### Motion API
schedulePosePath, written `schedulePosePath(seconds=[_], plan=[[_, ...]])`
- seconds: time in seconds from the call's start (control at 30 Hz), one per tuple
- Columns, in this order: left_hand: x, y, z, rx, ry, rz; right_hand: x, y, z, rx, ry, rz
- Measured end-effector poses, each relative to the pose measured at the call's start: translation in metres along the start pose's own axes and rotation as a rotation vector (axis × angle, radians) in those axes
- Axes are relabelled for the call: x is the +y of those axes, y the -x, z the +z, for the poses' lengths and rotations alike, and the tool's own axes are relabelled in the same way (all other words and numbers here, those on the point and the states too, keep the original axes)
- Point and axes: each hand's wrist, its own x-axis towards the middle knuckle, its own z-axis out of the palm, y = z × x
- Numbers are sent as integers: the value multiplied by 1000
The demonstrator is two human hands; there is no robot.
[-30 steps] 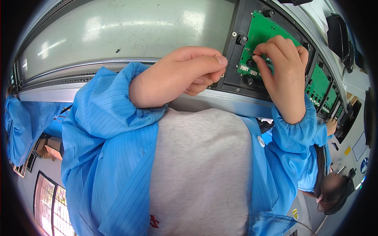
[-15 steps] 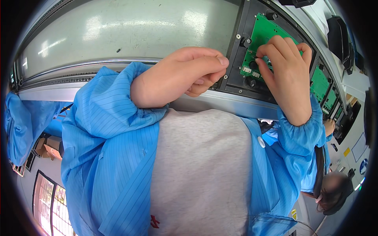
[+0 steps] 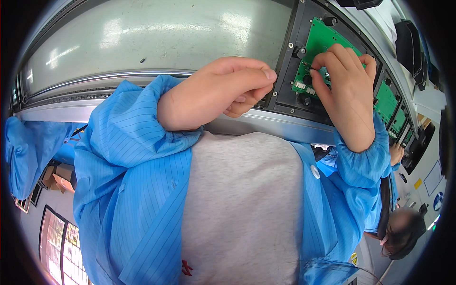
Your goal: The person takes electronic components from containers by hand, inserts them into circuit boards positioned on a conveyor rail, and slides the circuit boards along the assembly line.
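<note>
A green circuit board (image 3: 324,40) lies in a black carrier frame (image 3: 280,88) at the upper right. Over its near part my right hand (image 3: 346,92) is bent down, thumb and forefinger tips brought together close to the small parts there. Whatever sits between those tips is too small to make out. My left hand (image 3: 228,88) is closed beside the left edge of the frame, its thumb laid along the curled forefinger. Anything inside that hand is hidden by the fingers.
A metal rail (image 3: 109,102) runs along the near side of the pale work surface (image 3: 166,42), on which a small dark piece (image 3: 142,60) lies. Further right are more green boards (image 3: 387,102) in frames and a co-worker's hand (image 3: 396,153).
The carrier frame with its circuit board has shifted slightly to the right. My right hand has moved very little, and my left hand keeps its place and closed shape.
</note>
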Motion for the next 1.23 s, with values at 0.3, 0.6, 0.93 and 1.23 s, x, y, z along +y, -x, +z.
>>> schedulePosePath(seconds=[0.3,0.6,0.93,1.23], plan=[[1,-2,0,7,-37,-18,2,3,3,41,10,18],[-2,-3,-2,22,-26,-43,4,7,8,55,-43,33],[1,-3,-6,0,17,-38,17,-4,-1,-42,-66,-84],[4,10,-6,70,-68,-52,7,-14,-13,-164,30,-62]])
